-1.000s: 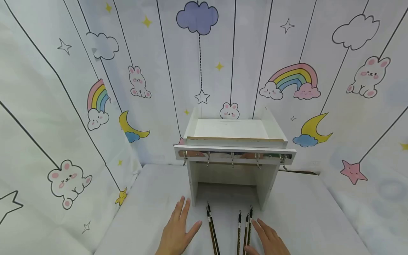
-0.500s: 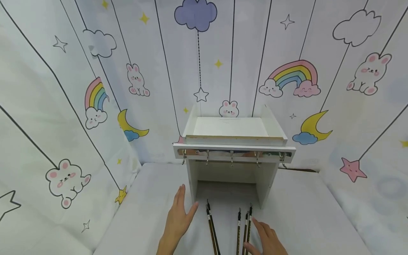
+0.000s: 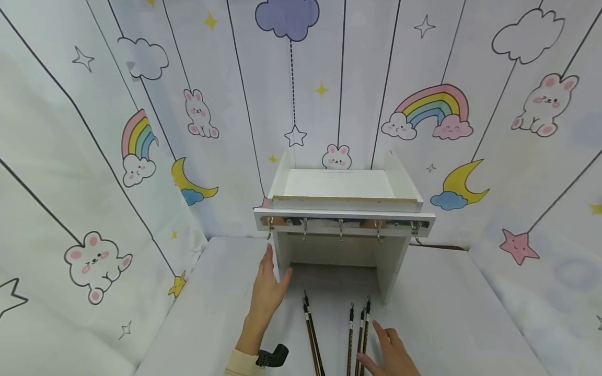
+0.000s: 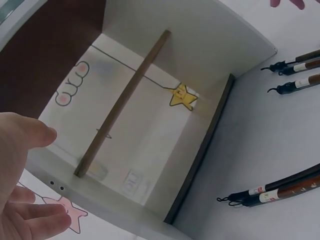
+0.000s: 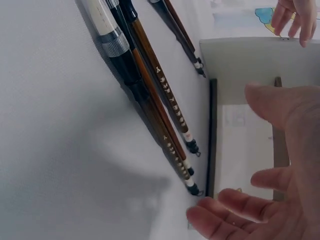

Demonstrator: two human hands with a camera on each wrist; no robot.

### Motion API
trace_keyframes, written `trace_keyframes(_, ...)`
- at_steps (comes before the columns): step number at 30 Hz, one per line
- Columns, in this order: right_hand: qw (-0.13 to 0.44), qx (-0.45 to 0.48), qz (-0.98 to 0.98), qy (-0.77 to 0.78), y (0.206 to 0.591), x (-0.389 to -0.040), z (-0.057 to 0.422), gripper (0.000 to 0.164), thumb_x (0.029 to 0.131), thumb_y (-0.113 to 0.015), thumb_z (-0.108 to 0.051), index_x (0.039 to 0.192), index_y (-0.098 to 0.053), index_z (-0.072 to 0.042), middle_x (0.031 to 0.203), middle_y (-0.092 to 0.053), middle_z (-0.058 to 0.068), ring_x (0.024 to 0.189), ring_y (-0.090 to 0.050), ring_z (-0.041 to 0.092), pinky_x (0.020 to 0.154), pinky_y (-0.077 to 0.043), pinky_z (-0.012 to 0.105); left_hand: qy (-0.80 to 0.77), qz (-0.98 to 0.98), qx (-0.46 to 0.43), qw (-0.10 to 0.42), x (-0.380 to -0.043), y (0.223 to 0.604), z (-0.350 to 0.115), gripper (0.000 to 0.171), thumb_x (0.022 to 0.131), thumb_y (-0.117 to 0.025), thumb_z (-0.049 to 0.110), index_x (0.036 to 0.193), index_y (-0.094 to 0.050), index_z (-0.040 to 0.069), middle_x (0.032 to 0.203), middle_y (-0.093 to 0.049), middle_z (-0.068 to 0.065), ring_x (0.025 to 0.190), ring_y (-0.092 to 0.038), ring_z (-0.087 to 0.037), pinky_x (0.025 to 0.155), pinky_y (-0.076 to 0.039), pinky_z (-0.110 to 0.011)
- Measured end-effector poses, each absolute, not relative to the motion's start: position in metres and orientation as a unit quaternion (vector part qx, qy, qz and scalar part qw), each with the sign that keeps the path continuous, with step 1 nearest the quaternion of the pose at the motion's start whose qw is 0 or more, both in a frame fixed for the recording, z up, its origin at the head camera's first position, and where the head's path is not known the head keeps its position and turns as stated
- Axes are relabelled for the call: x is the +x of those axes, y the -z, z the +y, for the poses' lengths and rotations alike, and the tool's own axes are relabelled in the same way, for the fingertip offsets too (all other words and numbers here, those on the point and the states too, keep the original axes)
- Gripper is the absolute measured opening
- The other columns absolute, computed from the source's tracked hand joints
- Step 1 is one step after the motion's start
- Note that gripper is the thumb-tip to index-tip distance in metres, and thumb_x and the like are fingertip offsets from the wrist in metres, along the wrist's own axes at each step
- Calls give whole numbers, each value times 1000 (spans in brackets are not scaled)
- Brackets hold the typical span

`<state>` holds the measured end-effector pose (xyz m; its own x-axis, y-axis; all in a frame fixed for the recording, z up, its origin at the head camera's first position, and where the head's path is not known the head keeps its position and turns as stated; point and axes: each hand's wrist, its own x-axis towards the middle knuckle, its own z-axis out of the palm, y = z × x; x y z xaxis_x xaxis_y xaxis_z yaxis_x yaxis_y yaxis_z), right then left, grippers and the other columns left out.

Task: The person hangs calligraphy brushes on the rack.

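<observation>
A white wooden shelf [image 3: 394, 271] with a row of metal hooks [image 3: 341, 230] stands on the table. My left hand [image 3: 267, 292] is beside its left side panel, fingers extended and thumb apart, holding nothing. In the left wrist view, the thumb and fingers are on either side of that panel's edge; contact cannot be made out. My right hand [image 3: 394, 356] hovers just right of several calligraphy brushes [image 3: 350, 339], fingers spread and slightly bent, gripping nothing. Two more brushes [image 3: 312, 334] lie side by side to the left. Hanging loops show at the brushes' far ends.
White cloth covers the table [image 3: 451, 313]. Behind and at the sides hangs a curtain [image 3: 367, 62] printed with rabbits, clouds and rainbows. A black wrist device [image 3: 274, 356] sits at my left sleeve. Inside the shelf runs a wooden bar [image 4: 122, 102].
My left hand has moved forward, from beside the left brushes to the shelf's left side, bringing the sleeve into view. My right hand has shifted only slightly. The head view has tilted a little downward.
</observation>
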<state>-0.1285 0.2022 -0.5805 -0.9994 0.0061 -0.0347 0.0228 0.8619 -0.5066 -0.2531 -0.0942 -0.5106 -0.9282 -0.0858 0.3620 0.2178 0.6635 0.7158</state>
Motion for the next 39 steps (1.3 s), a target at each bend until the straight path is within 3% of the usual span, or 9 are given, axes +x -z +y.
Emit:
trace_keyframes(3,23,11,966,257,584,-132,202,90,75,-64,-62,140,-40,-5,118,-48,17,92,-53,19,73,-52,39,405,-892,-38,197,-262,507,-92,81,90,-60,35,152,-11,19,148,-36,-15,117,-56,-33,87,-51,-46)
trace_keyframes(9,37,16,963,265,586,-133,200,86,78,-66,-54,138,-40,2,116,-48,21,85,-54,19,71,-52,40,403,-889,-45,211,-273,503,-89,77,89,-62,25,150,-19,11,142,-44,-19,116,-57,-35,87,-52,-47)
trace_keyframes(12,50,20,962,268,587,-132,198,84,80,-64,-53,137,-39,3,122,-47,30,96,-59,33,76,-52,48,405,-885,-53,222,-277,503,-89,70,90,-60,22,148,-24,5,139,-47,-22,116,-56,-37,86,-52,-49)
trace_keyframes(15,62,29,961,270,591,-131,196,84,81,-63,-52,137,-38,5,129,-43,38,110,-53,48,81,-50,55,408,-880,-57,237,-279,505,-90,60,93,-56,19,144,-31,2,133,-52,-23,113,-59,-37,82,-53,-49)
trace_keyframes(19,69,42,957,277,597,-131,194,85,81,-64,-52,137,-38,7,132,-39,41,116,-47,53,84,-47,58,404,-875,-62,260,-280,507,-92,47,95,-51,14,138,-39,1,121,-59,-24,99,-65,-34,70,-56,-44)
trace_keyframes(32,63,30,955,287,612,-138,189,73,86,-63,-39,131,-42,14,129,-46,38,118,-44,53,91,-42,61,352,-878,-85,314,-288,510,-91,41,93,-54,10,130,-46,-4,106,-64,-24,85,-68,-32,62,-56,-39)
trace_keyframes(39,72,31,954,289,614,-143,185,58,84,-66,-23,123,-47,16,115,-57,33,103,-58,44,82,-50,52,341,-876,-91,329,-288,511,-91,39,92,-54,8,129,-47,-4,105,-64,-25,87,-68,-35,64,-56,-43)
